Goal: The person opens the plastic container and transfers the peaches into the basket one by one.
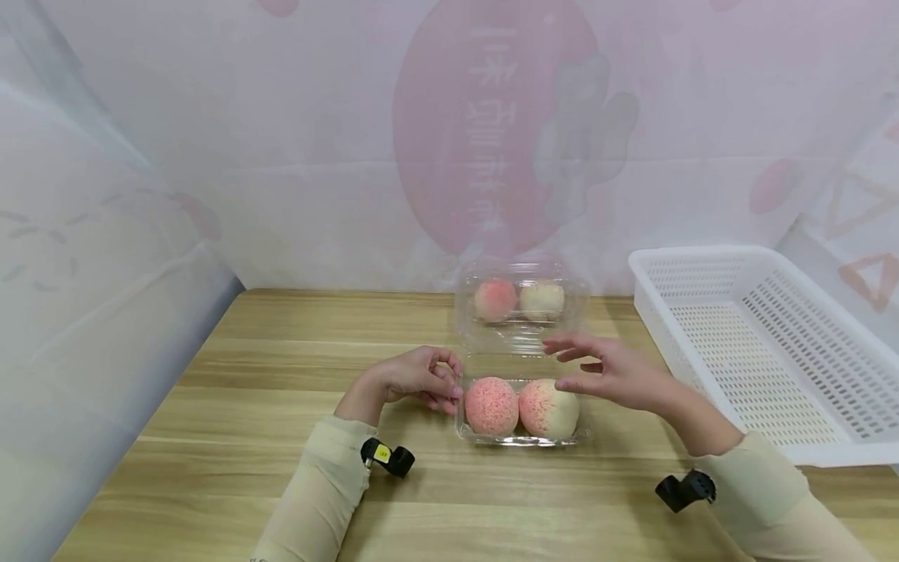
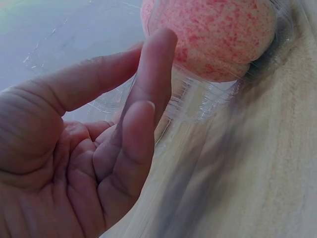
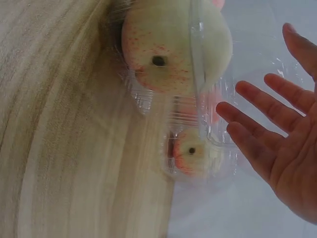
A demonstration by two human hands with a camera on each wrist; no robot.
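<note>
A clear plastic box (image 1: 523,441) holds two large peaches, a speckled pink peach (image 1: 492,406) on the left and a pink-and-cream peach (image 1: 551,412) on the right. My left hand (image 1: 421,378) pinches the box's left edge between thumb and fingers. In the left wrist view the left hand (image 2: 94,144) has its thumb against the index finger, right beside the pink peach (image 2: 223,39). Over the box's right end, my right hand (image 1: 614,373) has its fingers spread and holds nothing. The right wrist view shows that right hand (image 3: 282,124) beside the clear plastic, fingers extended.
Behind the box, two smaller-looking peaches, one pink (image 1: 495,300) and one cream (image 1: 541,301), show through clear plastic (image 1: 485,339). A white perforated basket (image 1: 674,359) stands at the right. Printed cloth (image 1: 316,218) hangs behind the wooden table (image 1: 232,445).
</note>
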